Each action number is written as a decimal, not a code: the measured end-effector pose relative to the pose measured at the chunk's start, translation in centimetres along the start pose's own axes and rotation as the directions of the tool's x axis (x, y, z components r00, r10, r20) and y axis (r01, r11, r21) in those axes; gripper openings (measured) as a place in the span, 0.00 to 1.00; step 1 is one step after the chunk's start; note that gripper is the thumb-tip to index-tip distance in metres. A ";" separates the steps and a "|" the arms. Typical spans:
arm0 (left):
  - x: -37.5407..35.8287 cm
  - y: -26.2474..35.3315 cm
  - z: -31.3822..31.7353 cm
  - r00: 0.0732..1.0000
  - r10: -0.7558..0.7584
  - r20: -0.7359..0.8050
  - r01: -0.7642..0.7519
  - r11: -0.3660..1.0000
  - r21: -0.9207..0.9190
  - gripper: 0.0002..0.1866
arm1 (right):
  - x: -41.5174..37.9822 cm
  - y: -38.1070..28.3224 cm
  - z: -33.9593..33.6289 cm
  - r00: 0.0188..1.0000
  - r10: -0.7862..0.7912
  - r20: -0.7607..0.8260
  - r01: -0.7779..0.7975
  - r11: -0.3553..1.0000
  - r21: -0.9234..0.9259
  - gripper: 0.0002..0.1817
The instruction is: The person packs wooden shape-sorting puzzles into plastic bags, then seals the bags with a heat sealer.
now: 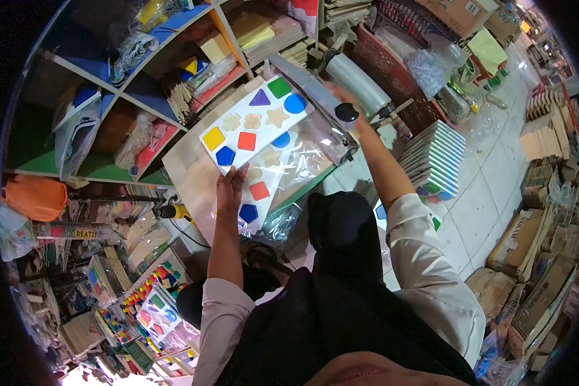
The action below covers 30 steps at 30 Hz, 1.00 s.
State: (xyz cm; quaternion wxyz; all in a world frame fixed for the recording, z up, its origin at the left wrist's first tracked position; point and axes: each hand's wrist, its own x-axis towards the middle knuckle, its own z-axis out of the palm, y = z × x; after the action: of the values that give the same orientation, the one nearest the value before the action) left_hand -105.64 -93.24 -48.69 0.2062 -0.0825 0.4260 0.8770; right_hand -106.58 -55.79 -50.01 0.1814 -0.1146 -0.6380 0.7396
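My left hand (232, 182) grips the lower edge of a white shape puzzle board (238, 136), its fingers closed there. Coloured pieces sit in the board: a purple triangle, a green square, a blue circle and others. Three of its recesses show bare wood. Under it lies a second puzzle board (268, 192), with clear plastic (309, 154) around it. The upper board's right end lies against a long metal hand sealer or cutter (309, 83). My right hand (350, 103) is at that tool's lever, closed by the black knob (347, 112); its fingers are partly hidden.
A silvery roll (360, 83) lies behind the lever, near a red crate (383, 55). Shelving (119, 90) rises at the left. A stack of white boards (431, 157) stands on the tiled floor at right, with cardboard boxes (521, 238) beyond. More puzzles (161, 312) lie lower left.
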 end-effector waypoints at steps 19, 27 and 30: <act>0.3 0.8 -0.8 0.996 -0.055 -0.073 0.060 0.995 0.080 0.12 | -4.2 -11.5 4.5 0.899 -0.185 0.398 0.438 0.435 -0.787 0.13; 0.5 0.4 -1.2 0.996 -0.082 -0.019 0.083 0.997 0.009 0.11 | -6.8 -8.1 4.5 0.877 -0.365 0.314 0.458 0.434 -0.776 0.11; 0.3 0.6 -0.5 0.996 -0.077 -0.054 0.079 0.996 0.031 0.10 | -7.2 -8.5 4.5 0.891 -0.342 0.299 0.424 0.390 -0.817 0.10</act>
State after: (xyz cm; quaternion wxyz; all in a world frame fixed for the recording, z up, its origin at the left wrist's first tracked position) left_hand -106.15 -93.90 -48.67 0.2302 -0.1188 0.4424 0.8586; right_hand -100.87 -61.84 -41.40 0.2373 -0.0096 -0.9364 0.2584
